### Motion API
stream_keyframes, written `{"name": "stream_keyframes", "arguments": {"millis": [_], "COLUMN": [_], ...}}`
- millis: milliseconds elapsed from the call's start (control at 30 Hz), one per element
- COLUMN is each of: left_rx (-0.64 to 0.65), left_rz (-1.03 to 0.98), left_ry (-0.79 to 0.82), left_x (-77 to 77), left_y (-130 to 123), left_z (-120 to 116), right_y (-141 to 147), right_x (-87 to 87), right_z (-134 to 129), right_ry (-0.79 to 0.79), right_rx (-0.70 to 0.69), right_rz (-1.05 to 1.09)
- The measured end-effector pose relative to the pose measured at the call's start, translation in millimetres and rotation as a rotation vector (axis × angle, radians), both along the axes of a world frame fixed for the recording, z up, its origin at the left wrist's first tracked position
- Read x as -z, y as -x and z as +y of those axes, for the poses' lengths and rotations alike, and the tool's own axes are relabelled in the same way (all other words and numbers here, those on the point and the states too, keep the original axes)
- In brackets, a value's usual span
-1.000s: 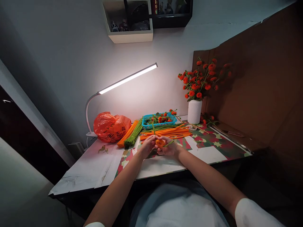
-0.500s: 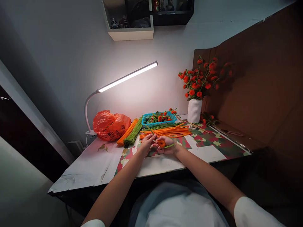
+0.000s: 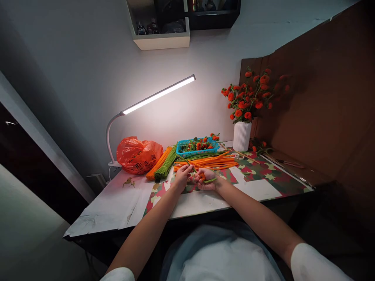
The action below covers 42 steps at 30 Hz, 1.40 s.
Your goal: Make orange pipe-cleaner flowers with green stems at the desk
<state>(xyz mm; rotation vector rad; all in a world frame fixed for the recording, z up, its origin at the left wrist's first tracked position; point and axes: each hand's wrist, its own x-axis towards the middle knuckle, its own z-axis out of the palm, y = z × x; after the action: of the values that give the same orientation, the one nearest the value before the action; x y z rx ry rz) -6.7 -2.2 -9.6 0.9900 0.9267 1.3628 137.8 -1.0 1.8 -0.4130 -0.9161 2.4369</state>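
Above the front of the table, my two hands are close together. My left hand [image 3: 183,176] is closed, with its fingertips pinching a green pipe-cleaner stem [image 3: 183,159] that points up and to the left. Curled around a small orange pipe-cleaner flower [image 3: 202,176] is my right hand [image 3: 208,183]. A green tail [image 3: 210,180] sticks out to the right across its palm. Fingers partly hide the flower, and I cannot tell how it joins the stem. Just behind the hands lie loose orange pipe cleaners [image 3: 213,161].
Bundled green pipe cleaners [image 3: 165,166] lie beside an orange plastic bag [image 3: 137,154]. A blue basket [image 3: 182,153] holds small red-orange flowers. Back right stands a white vase [image 3: 241,136] of red flowers, near a roll of tape [image 3: 234,155]. A lit lamp [image 3: 158,95] hangs over the table.
The orange flower has turned in my right hand and is more covered by the fingers. My hands stay almost in place; the whole view has shifted slightly.
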Motion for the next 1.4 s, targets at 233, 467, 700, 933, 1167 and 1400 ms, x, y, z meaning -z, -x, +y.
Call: {"name": "stream_keyframes", "arguments": {"millis": [233,467,700,933,1167,1400], "left_rx": [-0.011,0.011,0.007,-0.173,-0.053,0.124], "left_rz": [0.013,-0.014,-0.161,-0.194,-0.186,-0.123], "left_ry": [0.004,0.014,-0.023,-0.062,-0.005,0.016], "left_x": [-2.8,-3.4,-4.0,-7.9,-9.4,-3.6], "left_y": [0,0,9,19,14,13], "left_z": [-1,-4,6,9,3,1], "right_y": [0,-2,-11,-8,-5,-8], "right_x": [3.8,11.0,6.9,3.5,5.8,2.0], "right_z": [5,10,5,5,4,4], "right_ry": [0.035,0.095,0.083,-0.164,-0.262,-0.197], "right_rx": [-0.076,-0.075,0.049,0.470,0.673,0.629], "right_rz": [0.005,-0.031,-0.063,-0.157,-0.161,-0.069]}}
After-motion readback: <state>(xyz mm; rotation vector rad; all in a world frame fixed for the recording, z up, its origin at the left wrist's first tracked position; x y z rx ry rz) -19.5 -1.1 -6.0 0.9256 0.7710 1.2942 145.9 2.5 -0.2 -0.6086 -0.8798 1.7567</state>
